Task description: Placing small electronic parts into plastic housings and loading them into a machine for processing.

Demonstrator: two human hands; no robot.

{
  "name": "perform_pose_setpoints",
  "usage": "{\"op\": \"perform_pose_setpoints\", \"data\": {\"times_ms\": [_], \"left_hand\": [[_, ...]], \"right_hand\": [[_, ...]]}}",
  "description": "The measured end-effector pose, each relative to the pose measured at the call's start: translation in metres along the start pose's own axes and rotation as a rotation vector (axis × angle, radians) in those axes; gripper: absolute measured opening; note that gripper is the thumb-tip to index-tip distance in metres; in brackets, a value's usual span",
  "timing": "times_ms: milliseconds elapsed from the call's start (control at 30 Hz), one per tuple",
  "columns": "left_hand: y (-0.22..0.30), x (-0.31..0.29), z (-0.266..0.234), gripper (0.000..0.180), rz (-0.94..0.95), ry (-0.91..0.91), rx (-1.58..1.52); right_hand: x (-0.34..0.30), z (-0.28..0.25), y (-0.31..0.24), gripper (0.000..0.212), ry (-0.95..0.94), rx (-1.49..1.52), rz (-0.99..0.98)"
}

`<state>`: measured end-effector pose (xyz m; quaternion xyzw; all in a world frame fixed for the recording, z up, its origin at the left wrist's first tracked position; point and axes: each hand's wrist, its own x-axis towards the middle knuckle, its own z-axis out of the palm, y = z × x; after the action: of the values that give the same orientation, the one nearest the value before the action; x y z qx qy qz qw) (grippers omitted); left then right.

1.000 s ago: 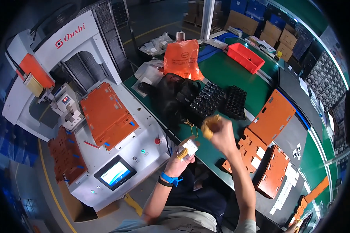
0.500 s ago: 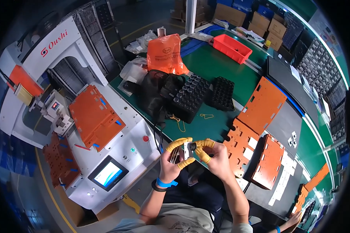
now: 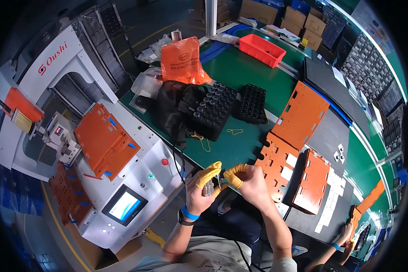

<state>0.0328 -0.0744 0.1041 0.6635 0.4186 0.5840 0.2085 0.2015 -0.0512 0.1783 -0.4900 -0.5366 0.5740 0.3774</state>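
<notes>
My left hand [image 3: 201, 192], in yellow finger cots, is closed around a small flat part [image 3: 208, 188] that shows a greyish, metallic edge. My right hand [image 3: 250, 182], also in yellow finger cots, comes in from the right with thumb and forefinger pinched. At its fingertips is a small black round part [image 3: 222, 174], right up against the flat part. The fingers cover most of both, so how they join is hidden. Just beyond the hands lies the green tabletop [image 3: 222, 152].
Black trays with round parts [image 3: 214, 109] and another black tray [image 3: 253, 102] lie ahead. Orange fixture plates [image 3: 276, 158] are at the right. A white machine with a screen [image 3: 124, 206] stands left. A red bin [image 3: 262, 50] sits farther back. A co-worker's hand [image 3: 347, 233] is lower right.
The flat part has turned in my left hand, and its white face no longer shows. My right fingers have closed in on the black part. The view has shifted slightly.
</notes>
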Motion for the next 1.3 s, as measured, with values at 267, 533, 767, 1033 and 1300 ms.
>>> {"op": "perform_pose_setpoints", "data": {"times_ms": [267,533,767,1033,1300], "left_hand": [[0.002,0.0,0.004,0.061,-0.003,0.03,-0.047],[0.005,-0.004,0.013,0.059,0.001,-0.002,-0.035],[0.004,-0.016,0.029,0.063,-0.192,0.051,-0.264],[-0.024,-0.023,0.03,0.057,-0.953,-0.19,-1.26],[-0.031,-0.037,0.063,0.064,-1.182,-0.541,-1.449]], "right_hand": [[-0.004,0.0,-0.012,0.025,-0.001,-0.135,-0.023],[-0.003,-0.014,-0.012,0.027,-0.03,-0.278,0.003],[-0.003,-0.009,-0.005,0.02,0.09,-0.222,-0.126],[-0.012,-0.036,0.028,0.04,0.049,-0.523,-0.624],[-0.035,-0.044,0.078,0.034,0.411,-0.555,-0.687]]}}
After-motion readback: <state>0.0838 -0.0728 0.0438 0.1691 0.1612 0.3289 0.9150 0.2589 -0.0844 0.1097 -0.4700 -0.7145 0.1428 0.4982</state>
